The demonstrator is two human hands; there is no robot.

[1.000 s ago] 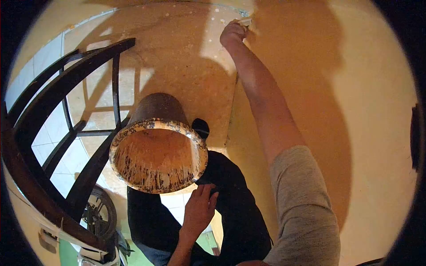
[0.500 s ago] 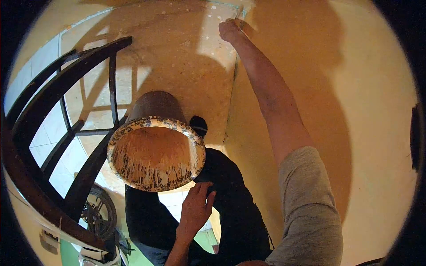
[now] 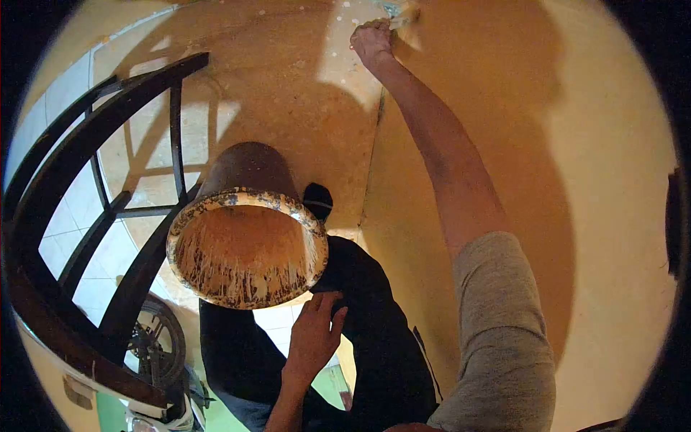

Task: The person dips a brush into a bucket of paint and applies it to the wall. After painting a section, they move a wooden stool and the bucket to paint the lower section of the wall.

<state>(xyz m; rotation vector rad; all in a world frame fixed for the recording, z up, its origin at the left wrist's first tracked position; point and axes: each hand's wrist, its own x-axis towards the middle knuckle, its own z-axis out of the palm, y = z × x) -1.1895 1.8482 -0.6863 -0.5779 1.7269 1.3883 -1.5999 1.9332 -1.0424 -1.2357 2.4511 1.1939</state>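
My right hand (image 3: 372, 45), at the top of the view on an outstretched arm, is closed around a paintbrush (image 3: 404, 19). The brush's bristle end points right, against the orange-tan wall (image 3: 475, 86) beside a corner line. Its outline is partly blurred. Low in the middle, my left hand (image 3: 315, 335) rests by my dark-trousered knee (image 3: 360, 281), thumb apart and fingers loosely stretched, holding nothing. Just above it is a bucket (image 3: 248, 162), its mouth tilted towards me. Dried paint crusts the rim, and orange paint streaks the inside.
A dark wooden frame with rungs (image 3: 108, 122), perhaps a chair, curves along the left. Behind it are white floor tiles (image 3: 72, 209) and a motorbike wheel (image 3: 157, 342). A dark shoe tip (image 3: 317, 200) shows beside the bucket. Paint specks dot the sunlit patch near my right hand.
My right hand has turned at the wrist and shifted slightly left. The brush has swung from pointing up to pointing right. My left hand stays by the knee.
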